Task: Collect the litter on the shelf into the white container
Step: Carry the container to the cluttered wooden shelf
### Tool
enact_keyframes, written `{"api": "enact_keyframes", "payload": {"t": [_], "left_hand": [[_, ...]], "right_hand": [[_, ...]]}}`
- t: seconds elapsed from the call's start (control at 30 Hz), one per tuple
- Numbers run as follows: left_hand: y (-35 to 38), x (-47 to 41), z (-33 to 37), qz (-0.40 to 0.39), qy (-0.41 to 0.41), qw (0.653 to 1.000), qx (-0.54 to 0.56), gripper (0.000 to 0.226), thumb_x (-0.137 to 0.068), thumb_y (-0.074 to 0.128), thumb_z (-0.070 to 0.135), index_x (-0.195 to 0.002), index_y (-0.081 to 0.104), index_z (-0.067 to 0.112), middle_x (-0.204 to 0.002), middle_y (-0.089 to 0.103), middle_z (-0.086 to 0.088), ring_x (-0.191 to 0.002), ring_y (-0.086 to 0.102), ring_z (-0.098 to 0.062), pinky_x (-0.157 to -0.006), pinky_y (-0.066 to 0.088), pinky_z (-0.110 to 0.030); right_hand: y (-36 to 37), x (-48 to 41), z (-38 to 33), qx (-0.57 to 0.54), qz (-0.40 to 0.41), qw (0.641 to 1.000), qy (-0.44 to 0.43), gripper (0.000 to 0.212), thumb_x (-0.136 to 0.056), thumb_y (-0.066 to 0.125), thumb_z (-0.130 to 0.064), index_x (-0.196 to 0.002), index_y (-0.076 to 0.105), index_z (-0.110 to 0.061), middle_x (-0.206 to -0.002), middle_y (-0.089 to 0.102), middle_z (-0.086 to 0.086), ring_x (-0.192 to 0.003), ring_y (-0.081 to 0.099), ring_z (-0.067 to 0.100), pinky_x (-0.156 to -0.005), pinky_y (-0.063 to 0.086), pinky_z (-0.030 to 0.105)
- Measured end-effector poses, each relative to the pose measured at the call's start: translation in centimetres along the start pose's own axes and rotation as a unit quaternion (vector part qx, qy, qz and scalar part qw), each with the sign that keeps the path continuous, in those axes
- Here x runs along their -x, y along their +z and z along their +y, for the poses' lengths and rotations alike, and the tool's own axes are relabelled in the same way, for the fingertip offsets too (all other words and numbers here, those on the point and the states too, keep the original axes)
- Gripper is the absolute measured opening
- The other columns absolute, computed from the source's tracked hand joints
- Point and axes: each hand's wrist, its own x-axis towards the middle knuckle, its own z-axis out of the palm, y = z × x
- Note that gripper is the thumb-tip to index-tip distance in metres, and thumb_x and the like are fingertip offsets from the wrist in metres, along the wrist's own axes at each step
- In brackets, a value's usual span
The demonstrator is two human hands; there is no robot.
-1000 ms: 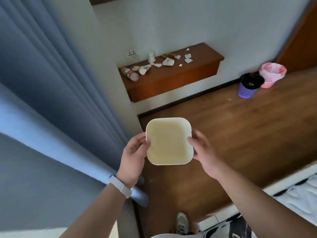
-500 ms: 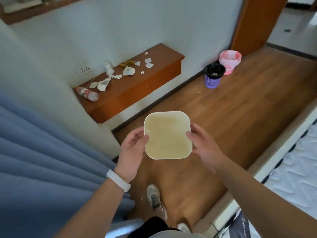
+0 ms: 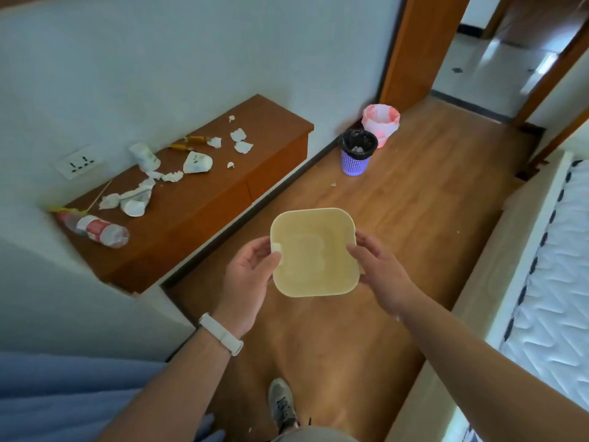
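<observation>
Closer now: the shelf [image 3: 197, 224] swells in view and the blue curtain [image 3: 63, 393] slips down into the lower-left corner, while the white container [image 3: 314, 253] stays put between both hands. Left hand [image 3: 251, 275] grips its left rim, thumb hooked over the edge; right hand [image 3: 379, 272] clasps the right rim, fingers curled round the side. It's held out over the wooden floor, mouth up, and it looks empty inside.

And the litter [image 3: 137, 199]? All of it lies ahead and to the left of the container, well apart from it, strewn along the shelf, whose long axis runs by the wall from lower left to upper right. Nearest end: a plastic bottle [image 3: 95, 229] on its side. Further along, a tipped paper cup [image 3: 197, 162] and torn tissue scraps [image 3: 242, 141]. Left hand is the nearer one, so I judge it lets go first.

Hard to read: the thin orange things by the wall, and the shelf's near corner, cut off by a jut of wall.
</observation>
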Motion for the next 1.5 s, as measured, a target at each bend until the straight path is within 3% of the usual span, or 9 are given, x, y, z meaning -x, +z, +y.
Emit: {"api": "enact_keyframes", "payload": {"t": [0.3, 0.47, 0.63, 0.87, 0.97, 1.07, 1.3, 1.5], "left_hand": [[-4.5, -8.3, 2.0, -0.001, -0.017, 0.999, 0.039, 0.028, -0.093, 0.063, 0.014, -0.120, 0.061, 0.021, -0.110, 0.072, 0.004, -0.102, 0.068, -0.014, -0.082, 0.058, -0.034], [-3.5, -12.9, 3.1, -0.010, -0.024, 0.999, 0.028, 0.030, -0.092, 0.064, 0.016, -0.122, 0.061, 0.020, -0.113, 0.072, 0.002, -0.104, 0.068, -0.017, -0.086, 0.058, -0.040], [-1.1, -18.1, 3.7, 0.008, -0.022, 1.000, 0.020, 0.028, -0.092, 0.063, 0.017, -0.120, 0.062, 0.021, -0.110, 0.072, 0.004, -0.102, 0.068, -0.017, -0.083, 0.058, -0.039], [5.8, -27.0, 6.5, 0.088, -0.016, 0.996, 0.021, 0.022, -0.091, 0.064, 0.012, -0.112, 0.066, 0.020, -0.101, 0.074, 0.003, -0.096, 0.070, -0.019, -0.074, 0.058, -0.034], [9.7, -30.8, 8.5, 0.097, -0.004, 0.995, 0.013, 0.022, -0.092, 0.063, 0.011, -0.112, 0.066, 0.019, -0.098, 0.075, 0.002, -0.092, 0.071, -0.019, -0.074, 0.059, -0.036], [13.0, -34.0, 9.5, 0.110, 0.007, 0.994, 0.022, 0.021, -0.092, 0.062, 0.010, -0.111, 0.066, 0.017, -0.097, 0.075, 0.002, -0.089, 0.072, -0.018, -0.074, 0.060, -0.036], [15.6, -39.2, 10.0, 0.125, -0.010, 0.991, 0.034, 0.022, -0.093, 0.061, 0.009, -0.113, 0.067, 0.015, -0.100, 0.075, -0.004, -0.089, 0.071, -0.022, -0.066, 0.056, -0.026], [15.0, -44.4, 9.1, 0.132, -0.037, 0.989, 0.049, 0.022, -0.093, 0.060, 0.009, -0.113, 0.066, 0.016, -0.101, 0.074, -0.004, -0.089, 0.071, -0.021, -0.069, 0.057, -0.030]], "right_hand": [[5.0, -8.2, -2.8, -0.008, 0.003, 1.000, 0.005, 0.030, -0.099, 0.049, -0.017, -0.126, 0.059, -0.028, -0.118, 0.067, -0.004, -0.092, 0.065, 0.007, -0.077, 0.055, 0.031], [3.9, -12.1, -4.0, -0.018, 0.011, 1.000, 0.005, 0.028, -0.099, 0.049, -0.015, -0.120, 0.060, -0.030, -0.114, 0.067, -0.007, -0.085, 0.066, 0.000, -0.063, 0.053, 0.019], [1.6, -18.1, -4.9, -0.023, -0.002, 1.000, 0.003, 0.026, -0.099, 0.050, -0.015, -0.114, 0.062, -0.034, -0.109, 0.068, -0.011, -0.084, 0.066, -0.001, -0.062, 0.053, 0.019], [-4.1, -28.7, -8.8, 0.007, -0.047, 0.999, 0.000, 0.028, -0.098, 0.050, -0.023, -0.118, 0.061, -0.039, -0.114, 0.068, -0.011, -0.101, 0.066, 0.009, -0.074, 0.054, 0.028], [-7.7, -32.5, -11.4, 0.005, -0.053, 0.999, -0.005, 0.027, -0.098, 0.049, -0.022, -0.112, 0.061, -0.042, -0.108, 0.068, -0.016, -0.094, 0.066, 0.002, -0.073, 0.054, 0.026], [-10.5, -36.2, -13.3, 0.011, -0.066, 0.998, -0.011, 0.027, -0.098, 0.049, -0.024, -0.118, 0.060, -0.038, -0.113, 0.067, -0.012, -0.099, 0.066, 0.007, -0.077, 0.054, 0.029], [-12.8, -41.3, -14.9, 0.003, -0.074, 0.997, 0.012, 0.025, -0.098, 0.050, -0.021, -0.106, 0.061, -0.043, -0.110, 0.068, -0.013, -0.089, 0.067, 0.001, -0.068, 0.053, 0.023], [-11.7, -47.3, -14.9, 0.020, -0.071, 0.996, 0.039, 0.024, -0.098, 0.050, -0.021, -0.108, 0.062, -0.041, -0.105, 0.070, -0.014, -0.087, 0.067, 0.000, -0.062, 0.053, 0.020]]}}
